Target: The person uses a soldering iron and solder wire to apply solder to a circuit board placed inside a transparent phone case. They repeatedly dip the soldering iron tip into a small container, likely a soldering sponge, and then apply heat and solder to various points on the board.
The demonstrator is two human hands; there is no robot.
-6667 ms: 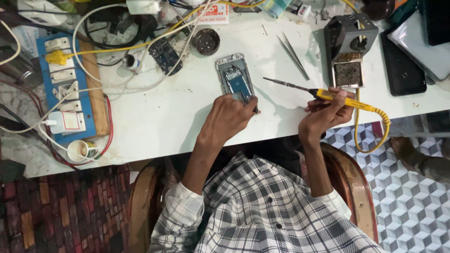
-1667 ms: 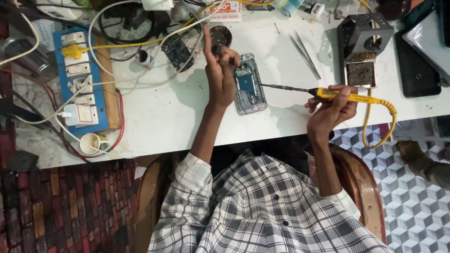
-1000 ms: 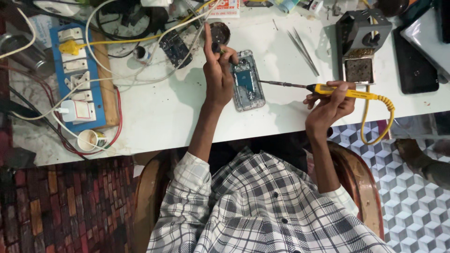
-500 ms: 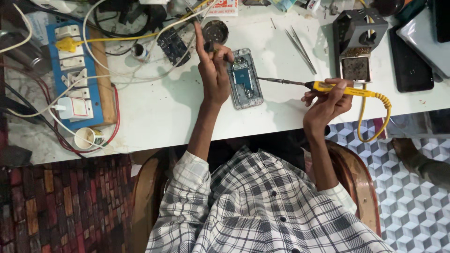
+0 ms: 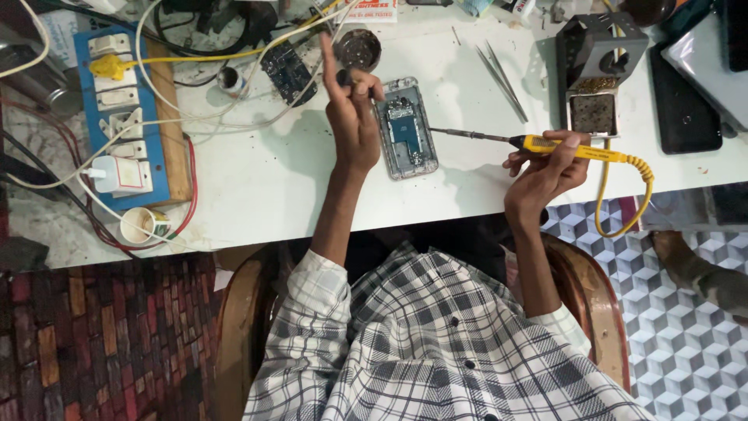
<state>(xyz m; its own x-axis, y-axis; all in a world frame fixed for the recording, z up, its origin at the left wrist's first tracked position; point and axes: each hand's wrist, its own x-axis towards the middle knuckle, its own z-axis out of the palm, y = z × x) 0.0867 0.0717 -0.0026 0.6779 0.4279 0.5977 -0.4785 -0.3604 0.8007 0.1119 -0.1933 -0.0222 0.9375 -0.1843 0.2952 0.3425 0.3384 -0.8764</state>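
since the earlier frames left hand (image 5: 354,125) moved from the phone's near end to its left edge, index finger now raised. phone (image 5: 407,129) lies open, face up on counter (image 5: 257,187). left fingers pinch a small dark piece (image 5: 344,76) just left of phone. right hand (image 5: 545,168) closed around yellow iron (image 5: 573,148), right of phone; tip near phone's right edge, contact unclear. tweezers (image 5: 502,72) beyond-right of phone.

I get a bright, even picture over the white tabletop (image 5: 257,187), which nearly washes out beside the left hand (image 5: 352,125). That hand throws a soft shadow to its left. Below the tabletop's near edge the floor goes dim; the corners bend slightly.
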